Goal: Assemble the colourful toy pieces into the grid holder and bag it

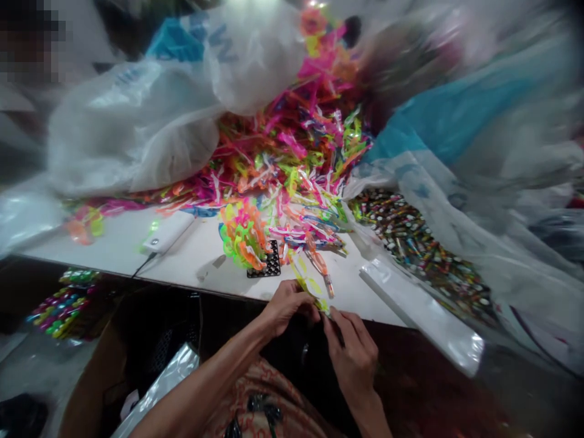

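Observation:
Just over the table's front edge, both my hands are closed around the lower end of a long, yellow, see-through plastic piece (pixel 306 274). My left hand (pixel 287 304) grips it from the left. My right hand (pixel 353 340) pinches at its bottom tip, and anything small between those fingers is hidden. Beside it on the table lies an orange piece (pixel 318 258) of similar shape with a narrow end. To the left, a black grid tray (pixel 272 263) holds several upright neon pieces (pixel 244 234).
A large heap of neon plastic pieces (pixel 292 152) covers the back of the white table (pixel 219 271). Small dark multicoloured parts (pixel 415 237) spill from a plastic bag (pixel 438 182) at right. A white strip (pixel 424 310) overhangs the edge. A white corded box (pixel 170 232) sits left.

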Tool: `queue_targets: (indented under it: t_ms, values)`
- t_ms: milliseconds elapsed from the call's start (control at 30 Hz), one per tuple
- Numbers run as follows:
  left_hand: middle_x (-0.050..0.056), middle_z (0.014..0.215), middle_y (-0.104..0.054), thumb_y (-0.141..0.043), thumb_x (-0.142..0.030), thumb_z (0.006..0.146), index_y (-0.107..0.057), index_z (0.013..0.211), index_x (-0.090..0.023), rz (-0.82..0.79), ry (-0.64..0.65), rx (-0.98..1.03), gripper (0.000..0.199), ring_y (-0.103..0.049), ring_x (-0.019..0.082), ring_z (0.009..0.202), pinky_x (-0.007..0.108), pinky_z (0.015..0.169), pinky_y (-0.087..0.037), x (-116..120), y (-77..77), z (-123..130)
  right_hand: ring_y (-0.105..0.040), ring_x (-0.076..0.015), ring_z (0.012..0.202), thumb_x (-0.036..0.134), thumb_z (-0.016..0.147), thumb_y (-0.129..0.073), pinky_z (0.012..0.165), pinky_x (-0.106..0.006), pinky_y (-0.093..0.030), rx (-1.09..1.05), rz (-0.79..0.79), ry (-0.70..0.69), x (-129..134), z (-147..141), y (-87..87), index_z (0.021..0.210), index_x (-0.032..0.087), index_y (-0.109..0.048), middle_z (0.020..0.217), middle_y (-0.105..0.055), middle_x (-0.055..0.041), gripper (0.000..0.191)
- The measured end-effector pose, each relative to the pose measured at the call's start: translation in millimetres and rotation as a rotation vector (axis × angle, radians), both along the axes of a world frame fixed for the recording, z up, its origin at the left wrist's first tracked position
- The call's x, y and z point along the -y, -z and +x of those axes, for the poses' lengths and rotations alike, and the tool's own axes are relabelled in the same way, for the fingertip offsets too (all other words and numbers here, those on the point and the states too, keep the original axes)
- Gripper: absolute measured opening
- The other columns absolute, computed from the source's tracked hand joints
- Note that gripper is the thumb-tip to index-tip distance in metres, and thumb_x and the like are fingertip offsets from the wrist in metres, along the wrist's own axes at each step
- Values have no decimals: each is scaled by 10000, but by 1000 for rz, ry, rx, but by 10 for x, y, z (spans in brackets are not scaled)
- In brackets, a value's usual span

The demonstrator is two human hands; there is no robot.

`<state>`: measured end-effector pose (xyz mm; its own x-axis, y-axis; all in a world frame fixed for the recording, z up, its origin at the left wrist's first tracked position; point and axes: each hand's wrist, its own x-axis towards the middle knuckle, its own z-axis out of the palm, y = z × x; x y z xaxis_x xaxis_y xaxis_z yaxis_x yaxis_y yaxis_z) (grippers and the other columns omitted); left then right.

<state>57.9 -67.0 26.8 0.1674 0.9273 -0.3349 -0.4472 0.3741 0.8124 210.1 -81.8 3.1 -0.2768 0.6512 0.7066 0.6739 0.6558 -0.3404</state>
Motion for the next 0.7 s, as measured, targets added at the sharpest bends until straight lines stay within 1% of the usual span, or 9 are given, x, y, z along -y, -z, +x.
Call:
queue_targets:
  t_ms: [67,100,200,267,333,400,467,567,700]
  values:
    - [61,638,-652,-617,-206,621,-652,791,-76,10,45,37,217,-551,102,464,220,517,-438,-5,5,-2,-621,-164,718,148,805,-553,666,-293,-538,-27,-40,-12,-14,-6,-25,984,179,-631,779,-636,-69,198]
    - [53,644,-644,-644,-240,630,-644,791,-80,10,42,42,226,-538,94,459,212,503,-422,-7,8,3,-618,-165,725,146,800,-560,673,-296,-536,-37,-53,-21,-15,-8,-38,977,183,-635,783,-638,-68,196]
    - [6,555,-574,-693,-329,626,-603,669,-93,-6,-49,11,256,-462,67,413,195,449,-365,-10,4,36,-610,-168,756,149,793,-573,706,-304,-523,-105,-151,-47,-6,-19,-85,957,188,-640,803,-635,-65,182]
    - [-14,511,-530,-703,-351,620,-570,604,-103,11,-97,-37,282,-432,63,411,196,442,-346,-9,-22,49,-602,-161,758,178,804,-564,710,-292,-508,-173,-311,-72,-5,-27,-137,935,182,-637,809,-626,-57,150]
    - [-21,509,-516,-710,-346,618,-565,591,-104,54,-90,-101,283,-417,58,432,188,447,-332,-7,-66,39,-589,-145,726,226,816,-553,678,-262,-490,-213,-525,-118,-17,-27,-214,896,177,-632,790,-613,-37,123]
    - [-27,516,-511,-719,-315,610,-568,583,-103,90,-40,-167,262,-397,48,449,174,441,-303,-11,-107,13,-562,-125,658,274,830,-529,613,-229,-464,-215,-739,-189,-33,-19,-306,853,176,-625,737,-591,-9,139]
    - [-31,512,-502,-721,-295,605,-567,579,-102,94,28,-196,247,-378,43,448,168,422,-272,-21,-126,-14,-522,-109,586,304,844,-496,554,-209,-428,-214,-909,-254,-39,-15,-388,802,173,-615,651,-552,18,182]
    - [-31,492,-487,-724,-309,590,-552,565,-104,48,60,-165,268,-360,44,415,177,393,-261,-42,-106,-29,-460,-96,509,338,848,-476,517,-200,-380,-275,-1032,-275,-21,-41,-421,700,168,-572,517,-468,51,245]
    - [-26,481,-489,-730,-316,564,-547,556,-104,5,50,-137,281,-359,46,387,186,374,-270,-54,-51,-32,-412,-88,430,411,841,-471,476,-206,-344,-418,-1157,-221,20,-103,-307,655,165,-529,443,-430,62,314]
